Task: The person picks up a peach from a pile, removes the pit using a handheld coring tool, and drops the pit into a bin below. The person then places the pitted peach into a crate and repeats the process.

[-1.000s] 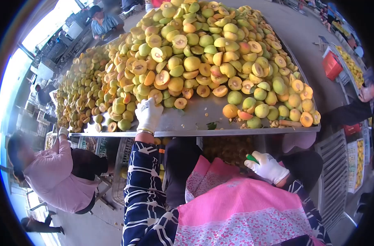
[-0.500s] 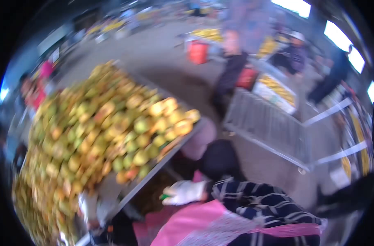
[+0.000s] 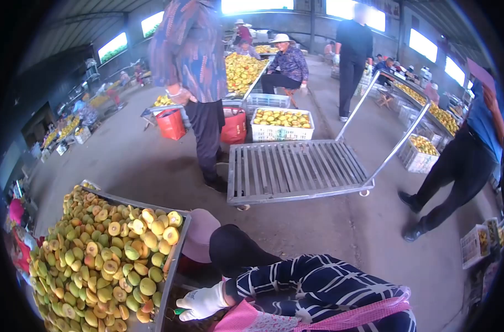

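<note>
- The wearer's white-gloved right hand [image 3: 205,301] is closing its fingers around a small green tool [image 3: 179,311], clamped on it, with only a short green bit showing past the glove
- The left hand is lying outside the view, so whether its fingers are standing apart or together I cannot tell
- The step in hand is seemingly a pause in handling the fruit – the right hand is keeping to the wearer's side of the metal table [image 3: 171,271], and is touching none of the cut fruit [image 3: 105,260]
- As a judgement, any move back to the fruit is calling for the tool to be lifted over the raised rim, its tip held clear of the metal, while the other hand is steadying a piece
- The green tool is sitting just beside the table's near edge, low in the view; its visible end is pointing left, towards that edge
- Its long axis is seemingly running into the fist, roughly across the picture – most of it is hiding in the glove, so its exact tilt I cannot tell
- The fruit is lying heaped on the table, some halves near the corner turning their cut faces up, others facing sideways or down; being rounded, they are showing no shared long axis
- Beyond the table a slatted trolley [image 3: 296,169] is standing well apart from the hand, its handle rising at the right
</note>
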